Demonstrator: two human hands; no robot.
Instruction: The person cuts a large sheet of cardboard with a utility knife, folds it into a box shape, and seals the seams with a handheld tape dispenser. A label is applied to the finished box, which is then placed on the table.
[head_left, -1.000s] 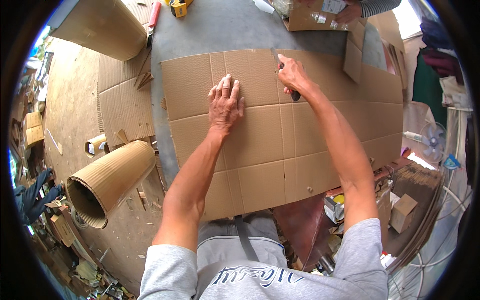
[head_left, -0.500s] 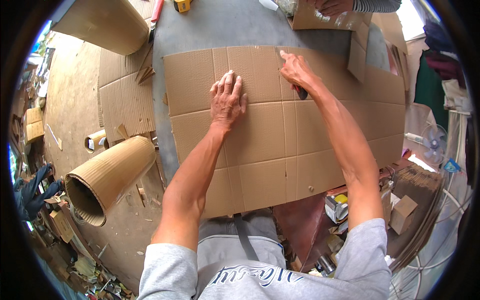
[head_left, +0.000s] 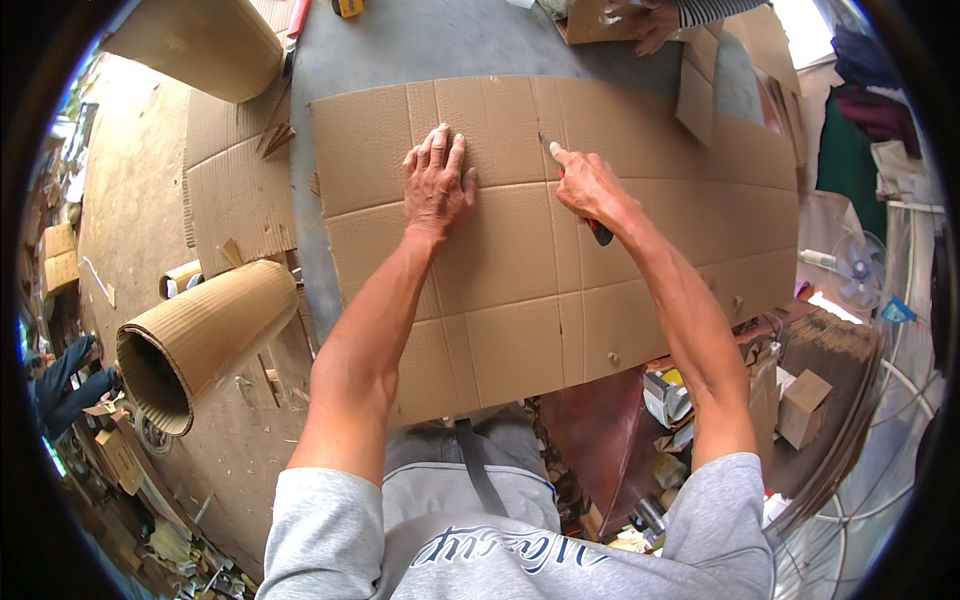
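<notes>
A large creased sheet of corrugated cardboard (head_left: pixel 500 245) lies on the grey table in front of me. My left hand (head_left: pixel 438 190) rests flat on its left half, fingers stretched toward the far edge. To the right, my right hand (head_left: pixel 592 188) is closed round a utility knife (head_left: pixel 601 233); the dark and red handle shows below the fist. The blade points up and left, its tip at a crease line, with the index finger along it. Most of the handle is hidden in the palm.
Rolled cardboard tubes (head_left: pixel 205 340) stand at the left. Across the grey table (head_left: pixel 420 45), another person's hand (head_left: pixel 657 25) is beside a cardboard box (head_left: pixel 600 22). A yellow tape measure (head_left: pixel 347 8) lies at the far edge. At right are a fan (head_left: pixel 860 270) and a small carton (head_left: pixel 803 408).
My right hand has drawn the knife toward me along the crease from near the far edge. My left hand stays on the sheet. The other person's hand has shifted at the box.
</notes>
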